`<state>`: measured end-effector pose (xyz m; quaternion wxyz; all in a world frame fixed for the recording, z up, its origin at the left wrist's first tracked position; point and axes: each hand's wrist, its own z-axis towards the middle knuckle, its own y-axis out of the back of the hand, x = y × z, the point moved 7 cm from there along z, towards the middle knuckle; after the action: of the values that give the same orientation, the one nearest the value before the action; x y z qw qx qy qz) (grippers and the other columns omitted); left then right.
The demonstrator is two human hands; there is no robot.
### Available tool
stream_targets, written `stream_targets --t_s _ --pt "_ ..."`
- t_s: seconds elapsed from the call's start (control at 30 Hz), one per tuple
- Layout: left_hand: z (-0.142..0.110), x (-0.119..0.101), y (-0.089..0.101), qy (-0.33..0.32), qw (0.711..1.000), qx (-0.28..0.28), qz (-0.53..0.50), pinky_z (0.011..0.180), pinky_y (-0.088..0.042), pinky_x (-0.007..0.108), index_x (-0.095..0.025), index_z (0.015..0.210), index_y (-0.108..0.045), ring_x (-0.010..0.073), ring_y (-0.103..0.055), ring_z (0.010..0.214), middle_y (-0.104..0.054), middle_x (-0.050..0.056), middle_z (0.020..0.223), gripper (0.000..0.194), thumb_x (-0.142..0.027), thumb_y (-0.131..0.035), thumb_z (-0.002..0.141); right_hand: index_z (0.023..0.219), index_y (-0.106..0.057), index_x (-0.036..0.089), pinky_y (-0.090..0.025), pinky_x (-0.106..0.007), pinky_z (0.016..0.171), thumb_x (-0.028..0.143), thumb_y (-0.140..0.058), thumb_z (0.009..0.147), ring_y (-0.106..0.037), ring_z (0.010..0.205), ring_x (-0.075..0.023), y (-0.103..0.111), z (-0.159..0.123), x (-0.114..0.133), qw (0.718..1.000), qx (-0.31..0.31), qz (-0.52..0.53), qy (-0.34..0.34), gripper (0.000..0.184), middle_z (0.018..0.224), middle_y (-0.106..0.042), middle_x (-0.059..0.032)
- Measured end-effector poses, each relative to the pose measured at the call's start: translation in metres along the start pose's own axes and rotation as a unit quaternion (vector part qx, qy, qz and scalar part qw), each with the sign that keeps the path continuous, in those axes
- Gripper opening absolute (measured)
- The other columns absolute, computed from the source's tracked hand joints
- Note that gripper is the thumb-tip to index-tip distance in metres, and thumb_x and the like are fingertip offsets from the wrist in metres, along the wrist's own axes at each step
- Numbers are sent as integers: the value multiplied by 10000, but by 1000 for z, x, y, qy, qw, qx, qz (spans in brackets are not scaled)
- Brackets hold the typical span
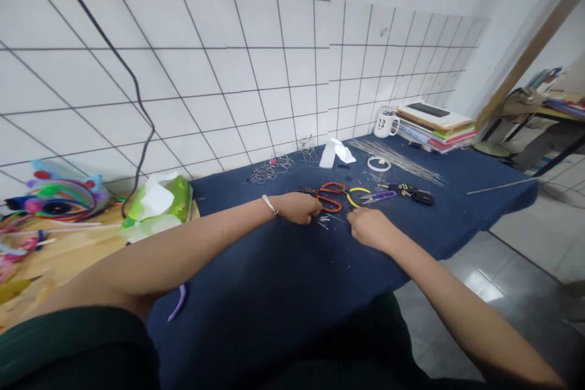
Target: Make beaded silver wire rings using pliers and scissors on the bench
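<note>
Both my hands are over the dark blue cloth, close together. My left hand [301,208] is closed, knuckles up, beside the orange-handled scissors [329,204]. My right hand [371,227] is closed too, its fingers bent just below the yellow-handled pliers [357,198]. A faint thin wire [337,218] appears to stretch between my fingertips; its ends are hidden. Short silvery pieces [323,221] lie beside my left hand. Purple thread snips [381,196] rest to the right of the pliers.
Behind the tools lie tangled wire [272,169], a white ring-shaped coil [379,164] and long thin wires [402,161]. Black keys [418,195] are on the right. A mug [385,124] stands by stacked books [439,128]. Tissues [159,198] are at left, near a purple curved band [177,303].
</note>
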<state>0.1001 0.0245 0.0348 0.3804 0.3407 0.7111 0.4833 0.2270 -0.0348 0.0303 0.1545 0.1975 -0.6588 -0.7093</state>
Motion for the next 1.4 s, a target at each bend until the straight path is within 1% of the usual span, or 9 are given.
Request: stream_targets --t_s 0.17,0.27,0.37,0.5,0.67,0.8,0.97,1.2,1.4 --pt "-21 18 17 23 974 -69 -215 592 -364 215 -164 807 -530 107 -498 637 -580 9 772 128 -190 -514 683 688 -506 179 -325 -204 564 166 -459 700 -507 613 -116 -2 1 -12 980 -56 183 -50 51 682 -563 -7" --pt "-26 17 18 21 916 -88 -390 604 -403 218 -153 878 -534 104 -530 669 -590 24 781 164 -232 -514 736 680 -490 189 -321 -186 540 163 -450 687 -480 559 -93 -2 16 -1 949 -84 300 -51 49 618 -531 32" --pt "-25 11 21 4 866 -109 -487 638 -438 245 -137 926 -574 113 -550 683 -600 42 779 232 -269 -556 736 685 -494 196 -312 -183 516 165 -450 674 -461 532 -89 1 34 13 927 -111 353 -54 55 594 -517 44" --pt "-22 14 14 35 816 -163 -554 650 -455 257 -122 948 -605 110 -555 675 -614 53 798 300 -303 -603 708 654 -500 192 -298 -194 496 173 -443 673 -444 506 -95 2 47 22 921 -142 354 -76 63 564 -507 37" --pt "-19 18 -3 74 775 -264 -570 602 -442 219 -102 831 -615 93 -537 646 -603 39 756 245 -301 -620 689 656 -520 193 -319 -205 524 179 -452 673 -460 518 -103 -6 48 29 921 -163 342 -89 72 576 -532 25" --pt "-18 13 -1 76 749 -320 -576 572 -423 195 -97 729 -594 72 -514 604 -584 22 707 201 -295 -602 700 667 -532 193 -328 -205 534 198 -454 702 -465 520 -101 -6 44 27 919 -172 346 -78 85 586 -537 25" --pt "-20 3 -1 62 750 -336 -567 590 -427 201 -113 806 -574 86 -543 655 -606 38 764 203 -306 -540 757 723 -581 196 -326 -202 521 274 -440 765 -473 533 -102 1 38 10 914 -143 376 -40 166 609 -557 24" --pt "-17 -4 -42 86 769 -290 -563 614 -439 222 -129 866 -539 127 -582 758 -622 63 851 215 -327 -481 804 716 -598 191 -341 -208 539 259 -439 769 -497 546 -107 0 30 -17 908 -146 386 -71 181 625 -581 14" --pt "-17 -13 -39 61 796 -284 -531 632 -433 226 -125 865 -540 117 -568 737 -615 58 820 235 -331 -429 838 782 -615 194 -347 -209 559 274 -440 794 -509 587 -108 4 26 -10 901 -139 407 -54 193 655 -589 13"
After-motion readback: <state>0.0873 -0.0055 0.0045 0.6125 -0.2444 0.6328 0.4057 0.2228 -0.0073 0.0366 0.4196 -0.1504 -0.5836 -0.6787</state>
